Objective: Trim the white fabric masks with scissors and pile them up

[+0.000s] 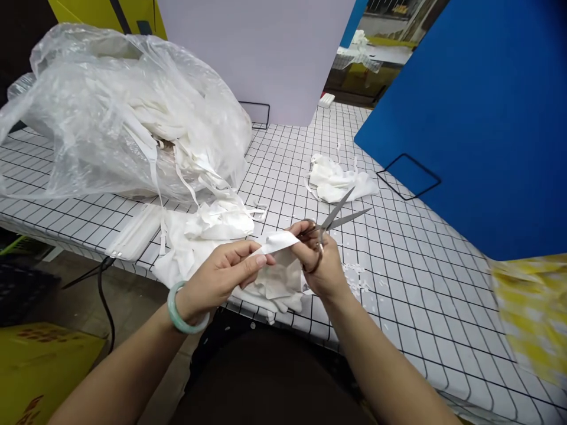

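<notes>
My left hand (224, 273), with a pale green bangle on the wrist, pinches a white fabric piece (278, 242) near the table's front edge. My right hand (318, 260) grips the handles of metal scissors (341, 215) and also touches the same fabric piece. The scissor blades are apart and point up and to the right. A pile of white fabric pieces (208, 236) lies under and left of my hands.
A large clear plastic bag (119, 112) stuffed with white fabric fills the table's left. A small fabric heap (336, 180) lies beyond the scissors. A blue board (478, 118) stands at right, a white board (266, 53) behind. The table (420, 265) has a grid pattern.
</notes>
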`<state>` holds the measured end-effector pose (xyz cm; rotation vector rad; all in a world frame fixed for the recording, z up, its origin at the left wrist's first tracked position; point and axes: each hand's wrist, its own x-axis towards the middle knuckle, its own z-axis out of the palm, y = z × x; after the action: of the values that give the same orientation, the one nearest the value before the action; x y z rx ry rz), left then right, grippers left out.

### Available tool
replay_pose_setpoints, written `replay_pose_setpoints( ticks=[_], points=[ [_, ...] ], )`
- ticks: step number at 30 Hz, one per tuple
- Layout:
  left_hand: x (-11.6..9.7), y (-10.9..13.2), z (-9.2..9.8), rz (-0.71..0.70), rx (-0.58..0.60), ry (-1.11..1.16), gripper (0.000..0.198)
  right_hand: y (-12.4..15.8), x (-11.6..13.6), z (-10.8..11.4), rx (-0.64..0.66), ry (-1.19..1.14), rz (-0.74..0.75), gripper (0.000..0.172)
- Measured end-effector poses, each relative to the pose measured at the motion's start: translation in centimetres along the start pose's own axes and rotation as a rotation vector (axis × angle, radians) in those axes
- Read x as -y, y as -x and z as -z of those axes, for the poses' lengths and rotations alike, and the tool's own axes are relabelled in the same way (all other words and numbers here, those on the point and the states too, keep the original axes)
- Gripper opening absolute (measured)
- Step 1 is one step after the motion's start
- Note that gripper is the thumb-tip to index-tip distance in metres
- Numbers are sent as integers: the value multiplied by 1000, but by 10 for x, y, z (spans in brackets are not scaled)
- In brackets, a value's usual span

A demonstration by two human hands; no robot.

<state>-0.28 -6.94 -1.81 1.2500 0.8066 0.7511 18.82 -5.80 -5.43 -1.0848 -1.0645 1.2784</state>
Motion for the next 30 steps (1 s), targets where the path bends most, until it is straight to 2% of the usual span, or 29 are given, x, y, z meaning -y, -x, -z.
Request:
replay_pose_setpoints(
  ticks=[4, 5, 7, 10, 12, 14, 18, 21, 23, 25, 28, 30],
  points=[
    [5, -4, 4, -175, -241, -358, 17, -8, 25, 17, 144, 32, -135, 25],
    [5, -4, 6, -220, -240, -447, 15, -10, 31, 18, 182, 35, -178, 27],
    [1, -2, 9, -255, -121, -541, 17, -15, 41, 18, 232, 28, -234, 32],
    [-6, 4, 10, -164, 110, -449, 23, -24, 45, 14, 281, 4, -254, 32],
    [-9, 6, 7, -104, 158, -357, 26, -29, 41, 10, 304, -18, -256, 31],
    [-11, 6, 2, -162, 90, -326, 25, -31, 32, 6, 329, -49, -280, 31],
    [-4, -2, -10, -413, -152, -289, 25, -22, 4, -6, 353, -85, -312, 35],
    [9, -9, -18, -371, -184, -47, 31, -7, -9, -9, 382, -69, -319, 43],
    [19, -12, -23, -297, -213, 62, 34, 4, -7, -4, 397, 54, -331, 46],
    [28, -11, -28, -273, -266, 20, 36, 16, 2, 6, 357, 310, -271, 45],
    [38, -8, -36, -361, -292, -149, 34, 34, 18, 24, 289, 720, -79, 43],
    [43, -7, -42, -441, -270, -235, 32, 47, 26, 31, 296, 873, 4, 45]
  ],
)
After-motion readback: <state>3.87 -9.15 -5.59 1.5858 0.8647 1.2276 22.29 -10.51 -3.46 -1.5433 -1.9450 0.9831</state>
